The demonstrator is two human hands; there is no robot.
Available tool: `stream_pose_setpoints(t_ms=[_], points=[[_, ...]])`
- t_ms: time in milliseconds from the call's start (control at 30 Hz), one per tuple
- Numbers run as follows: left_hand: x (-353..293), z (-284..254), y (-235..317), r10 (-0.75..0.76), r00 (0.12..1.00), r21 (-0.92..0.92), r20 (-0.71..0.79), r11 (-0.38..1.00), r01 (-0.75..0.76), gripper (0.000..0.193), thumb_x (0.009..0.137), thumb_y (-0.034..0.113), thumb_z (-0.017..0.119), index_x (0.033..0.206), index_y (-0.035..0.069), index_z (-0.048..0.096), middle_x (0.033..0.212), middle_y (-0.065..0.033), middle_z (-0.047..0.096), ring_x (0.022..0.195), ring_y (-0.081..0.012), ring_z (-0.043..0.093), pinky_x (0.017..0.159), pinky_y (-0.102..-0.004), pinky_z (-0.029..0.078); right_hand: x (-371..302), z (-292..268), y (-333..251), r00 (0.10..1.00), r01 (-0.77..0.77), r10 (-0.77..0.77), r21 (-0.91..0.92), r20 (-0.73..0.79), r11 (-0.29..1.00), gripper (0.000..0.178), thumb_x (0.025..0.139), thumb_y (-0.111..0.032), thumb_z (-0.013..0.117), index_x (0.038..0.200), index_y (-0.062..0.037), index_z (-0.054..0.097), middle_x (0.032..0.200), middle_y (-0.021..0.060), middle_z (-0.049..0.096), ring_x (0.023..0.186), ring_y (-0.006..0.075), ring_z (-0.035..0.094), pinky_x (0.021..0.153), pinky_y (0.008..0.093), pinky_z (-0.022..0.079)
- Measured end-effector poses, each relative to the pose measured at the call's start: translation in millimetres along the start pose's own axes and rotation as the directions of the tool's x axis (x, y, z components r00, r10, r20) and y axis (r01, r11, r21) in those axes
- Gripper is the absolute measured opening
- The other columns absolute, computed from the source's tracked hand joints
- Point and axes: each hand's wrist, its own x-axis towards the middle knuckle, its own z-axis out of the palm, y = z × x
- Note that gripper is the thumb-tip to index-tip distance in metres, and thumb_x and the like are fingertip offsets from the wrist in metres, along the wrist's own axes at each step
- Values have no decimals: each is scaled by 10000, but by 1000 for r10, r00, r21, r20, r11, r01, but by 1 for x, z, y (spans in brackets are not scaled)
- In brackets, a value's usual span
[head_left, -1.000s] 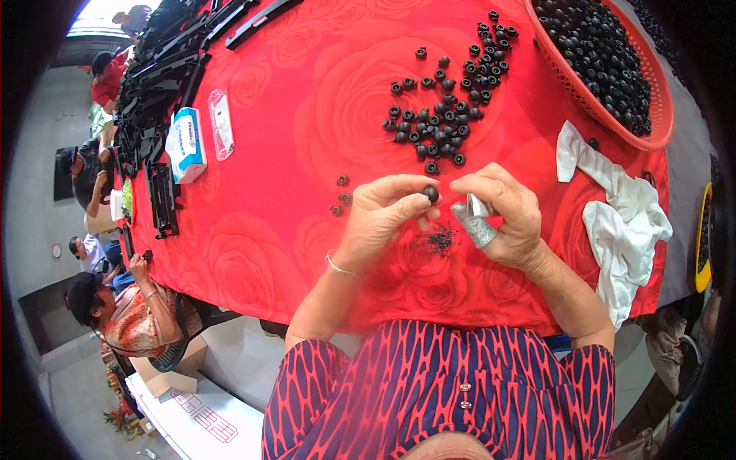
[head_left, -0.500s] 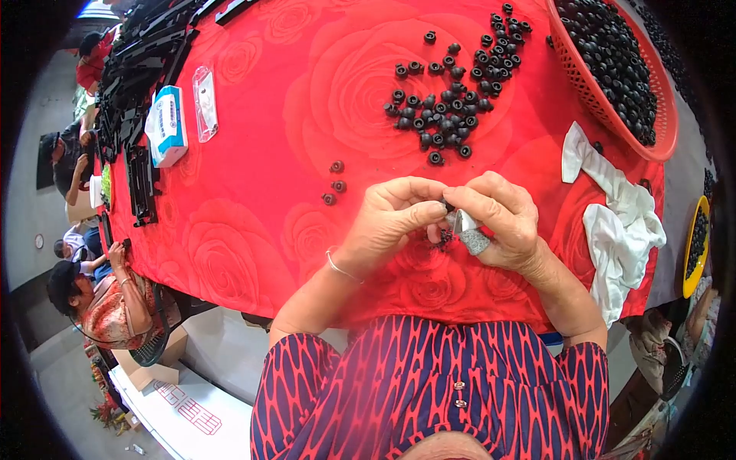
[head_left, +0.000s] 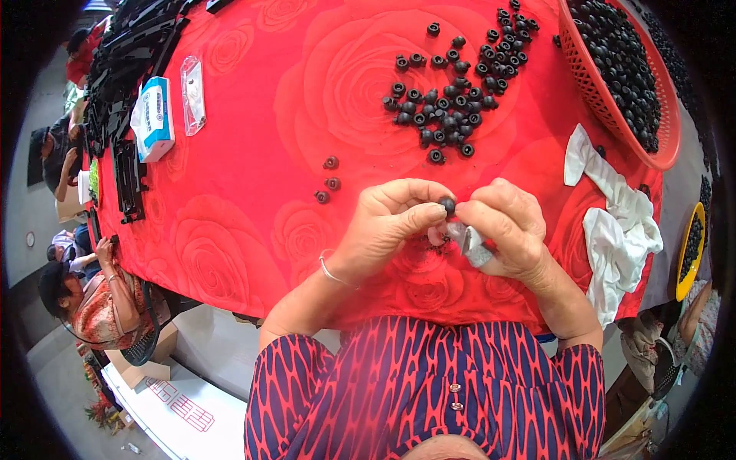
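Between the thumb and fingertips of my left hand is a small round black knob. Just to its right, my right hand is closed around a small shiny blade with a grey speckled grip; motion smears it slightly. The right fingertips are slightly apart from the knob. Dark shavings lie on the red cloth below my hands. Beyond my left hand sit three loose knobs. A large group of the same black knobs is spread on the cloth ahead.
A red plastic basket full of black knobs stands at the far right. Near it lie white cloth gloves. A yellow tray is at the right edge. At left are a tissue pack, long black parts and a seated person.
My right fingers have drawn back from the knob and the blade has shifted slightly right. The knob now shows more plainly in my left fingertips. The whole view has shifted a little.
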Motion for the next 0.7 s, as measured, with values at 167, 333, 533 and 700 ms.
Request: stream_pose_setpoints(t_ms=[167, 333, 533, 700], points=[[2, -9, -1, 68, 997, 35, 30, 997, -69, 185, 837, 67, 627, 999, -20, 607, 881, -85, 631, 727, -145, 594, 637, -258, 499, 4, -12, 1, 960, -264, 247, 129, 130, 956, 419, 689, -78, 713, 1065, 28, 563, 769, 122, 556, 584, 228, 544, 507, 329, 440], [2, -6, 2, 77, 997, 55, -22, 996, -76, 184, 839, 58, 622, 998, -34, 602, 890, -86, 626, 751, -142, 587, 640, -262, 492, 2, -14, 4, 898, -408, 371, 131, 238, 904, 420, 747, -49, 621, 1146, 25, 514, 796, 143, 540, 652, 260, 558, 578, 349, 454], [2, -4, 1, 90, 995, 112, -50, 990, -84, 212, 845, 39, 627, 1040, -37, 600, 853, -61, 634, 715, -102, 588, 649, -223, 493, 0, -9, 4, 865, -470, 429, 122, 262, 874, 423, 760, -65, 614, 1161, 13, 505, 812, 151, 539, 686, 288, 563, 604, 356, 455], [3, -6, 2, 88, 996, 123, -33, 989, -83, 210, 843, 34, 627, 1039, -38, 603, 863, -66, 636, 714, -103, 590, 647, -222, 495, -3, -8, 5, 873, -466, 426, 151, 236, 872, 384, 762, -69, 619, 1121, 8, 510, 817, 152, 543, 699, 297, 569, 614, 359, 456]])
